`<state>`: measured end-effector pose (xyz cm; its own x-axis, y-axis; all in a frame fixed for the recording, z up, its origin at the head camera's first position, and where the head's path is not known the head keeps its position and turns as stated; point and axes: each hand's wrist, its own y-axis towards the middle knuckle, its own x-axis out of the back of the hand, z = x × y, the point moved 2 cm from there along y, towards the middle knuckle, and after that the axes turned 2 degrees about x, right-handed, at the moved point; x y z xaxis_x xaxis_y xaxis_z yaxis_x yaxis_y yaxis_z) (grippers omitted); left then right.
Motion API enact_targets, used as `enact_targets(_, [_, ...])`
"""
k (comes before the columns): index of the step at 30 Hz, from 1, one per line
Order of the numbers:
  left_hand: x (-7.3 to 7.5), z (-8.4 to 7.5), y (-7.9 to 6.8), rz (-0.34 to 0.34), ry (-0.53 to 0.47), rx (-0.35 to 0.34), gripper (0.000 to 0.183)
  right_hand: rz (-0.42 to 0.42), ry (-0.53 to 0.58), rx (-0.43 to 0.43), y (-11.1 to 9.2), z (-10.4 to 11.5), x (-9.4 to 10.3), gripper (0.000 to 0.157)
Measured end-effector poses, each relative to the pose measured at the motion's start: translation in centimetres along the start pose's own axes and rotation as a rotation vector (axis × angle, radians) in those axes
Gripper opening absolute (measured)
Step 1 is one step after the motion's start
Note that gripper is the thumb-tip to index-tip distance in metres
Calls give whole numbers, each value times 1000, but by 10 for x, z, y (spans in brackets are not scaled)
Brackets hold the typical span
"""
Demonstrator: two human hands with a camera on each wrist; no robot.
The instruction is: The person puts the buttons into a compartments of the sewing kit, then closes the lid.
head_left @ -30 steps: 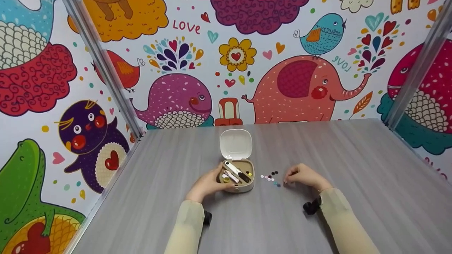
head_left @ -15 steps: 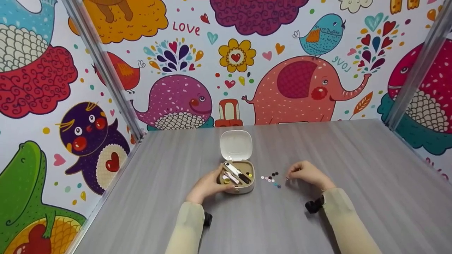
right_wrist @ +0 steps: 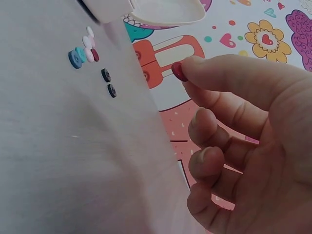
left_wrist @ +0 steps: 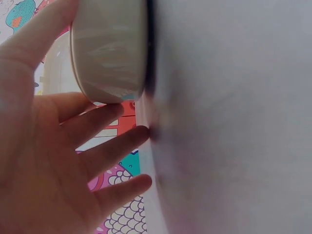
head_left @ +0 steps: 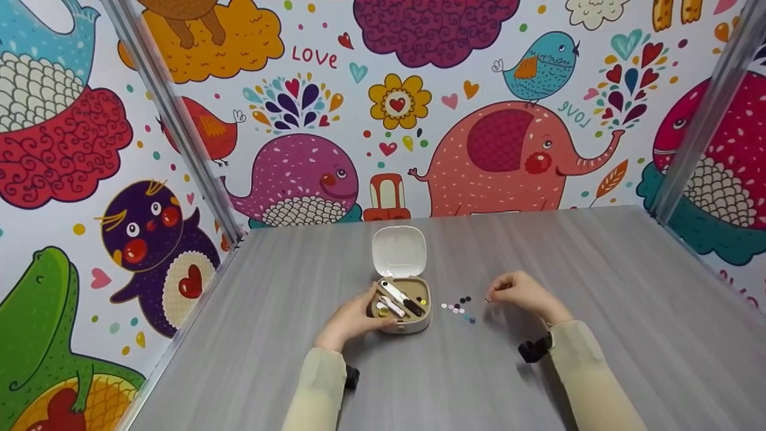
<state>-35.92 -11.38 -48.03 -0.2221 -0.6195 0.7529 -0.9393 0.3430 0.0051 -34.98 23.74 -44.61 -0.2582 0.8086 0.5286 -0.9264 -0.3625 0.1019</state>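
Note:
My right hand (head_left: 519,294) pinches a small red button (right_wrist: 179,71) between thumb and forefinger, its other fingers curled beneath. The button is raised over the table, right of a group of loose buttons (head_left: 456,310) in white, pink, dark red, black, teal and blue. My left hand (head_left: 353,317) grips the near left corner of a white box (head_left: 413,326), thumb at its front and forefinger along its side; the other fingers spread apart in the left wrist view. The box's lid (head_left: 400,251) stands open. Inside, on a tan insert, lies a white tool with a black end (head_left: 401,296).
Also in the box are a pinkish-white slim item (head_left: 392,306), a gold-coloured round piece (head_left: 383,312) and a yellow button (head_left: 423,301). The grey table (head_left: 287,269) ends at a printed wall at the back, with metal posts (head_left: 173,120) at the corners.
My right hand has lifted a little from the table and drawn slightly right with the red button. The left hand stays on the box. The head view has tilted up slightly.

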Motion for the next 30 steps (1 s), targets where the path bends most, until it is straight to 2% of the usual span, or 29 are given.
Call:
enact_targets(4, [-1, 1, -1, 1, -5, 5, 102, 9, -2, 6, 8, -19, -3, 10])
enact_targets(7, [-1, 1, -1, 3, -3, 12, 103, 24, 4, 10, 11, -22, -6, 10])
enact_targets(14, [1, -1, -1, 5, 12, -7, 102, 22, 0, 0, 21, -23, -13, 11])
enact_targets(19, [1, -2, -1, -3, 21, -21, 102, 49, -11, 28, 31, -20, -18, 13])
enact_targets(30, [0, -3, -1, 5, 29, -1, 103, 67, -7, 30, 43, -13, -27, 12])
